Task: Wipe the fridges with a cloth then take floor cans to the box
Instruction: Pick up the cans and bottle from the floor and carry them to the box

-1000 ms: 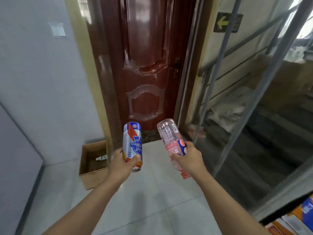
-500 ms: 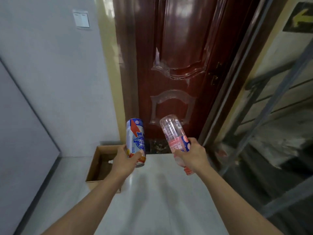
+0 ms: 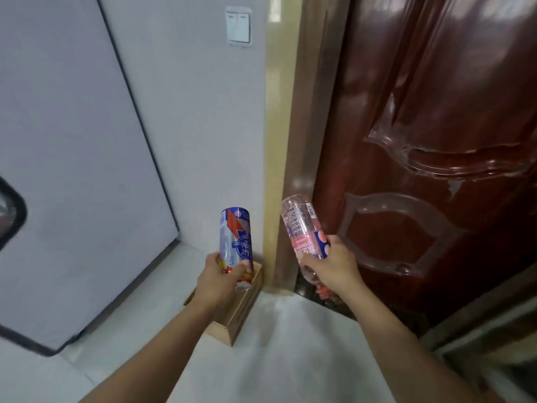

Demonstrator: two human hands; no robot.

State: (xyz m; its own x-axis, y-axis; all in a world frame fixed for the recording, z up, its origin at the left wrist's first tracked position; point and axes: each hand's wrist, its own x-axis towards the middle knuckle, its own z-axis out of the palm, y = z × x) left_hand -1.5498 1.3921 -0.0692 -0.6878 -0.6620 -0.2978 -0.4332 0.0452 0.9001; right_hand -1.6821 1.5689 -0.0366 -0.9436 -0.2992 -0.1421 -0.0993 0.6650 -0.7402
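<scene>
My left hand (image 3: 216,279) grips a tall blue, white and red can (image 3: 236,242), held upside down by its lower end. My right hand (image 3: 334,267) grips a clear plastic bottle (image 3: 303,228) with a pink label, tilted to the left, its red cap pointing down below my fist. Beneath and just beyond my left hand sits an open cardboard box (image 3: 241,312) on the floor, mostly hidden by my left arm and the can. Both arms reach forward over the pale tiled floor (image 3: 290,359).
A dark red glossy door (image 3: 436,141) with a yellow-brown frame (image 3: 279,141) fills the right. A white wall with a light switch (image 3: 238,26) stands ahead. A white fridge side (image 3: 72,170) with a dark base rises on the left.
The view has swung left and moved closer to the box corner. The box now lies directly under my left hand. Both hands keep their hold on the can and bottle.
</scene>
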